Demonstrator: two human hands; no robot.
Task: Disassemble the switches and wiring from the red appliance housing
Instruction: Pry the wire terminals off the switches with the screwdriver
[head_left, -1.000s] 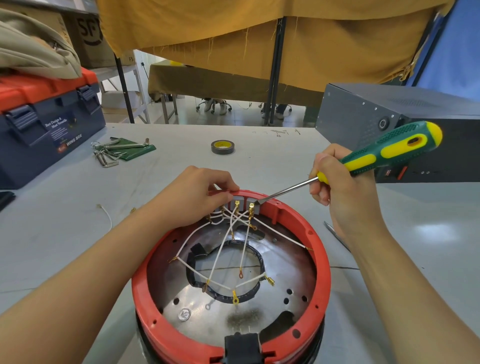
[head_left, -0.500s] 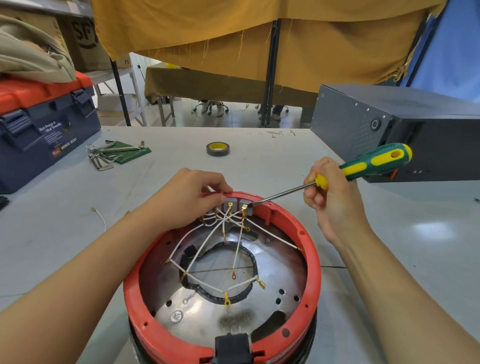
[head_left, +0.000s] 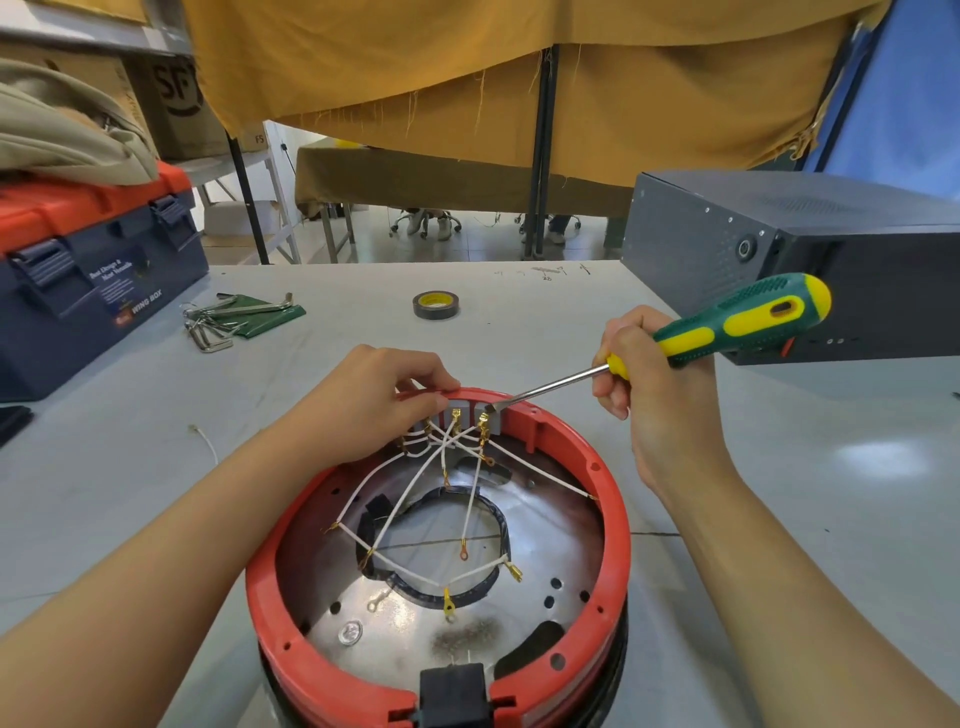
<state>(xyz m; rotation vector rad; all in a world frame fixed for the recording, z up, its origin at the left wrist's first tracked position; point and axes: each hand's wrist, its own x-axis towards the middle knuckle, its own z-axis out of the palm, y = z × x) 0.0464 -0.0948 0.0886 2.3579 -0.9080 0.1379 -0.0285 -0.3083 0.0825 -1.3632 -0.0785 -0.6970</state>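
The round red plastic housing sits on the pale grey table right in front of me, its open side up, showing a shiny dished metal plate inside with a large circular cutout edged in black. My left hand rests on the far rim, fingers curled over the smooth red edge and pinching it beside the small grey switches set into the wall there. My right hand grips the screwdriver low on its green and yellow rubbery handle, fingers wrapped tight; the slim steel shaft slants down to the left and its flat tip touches the top of the rightmost switch. Thin white wires fan from the switches across the plate, crossing one another and ending in small brass ring and spade terminals. A black plastic block is clipped at the near rim. Farther back lie a roll of black tape with a yellow core, a bunch of bent steel hex keys on a green pouch, a blue toolbox with an orange lid, and a dark grey metal case on the right.
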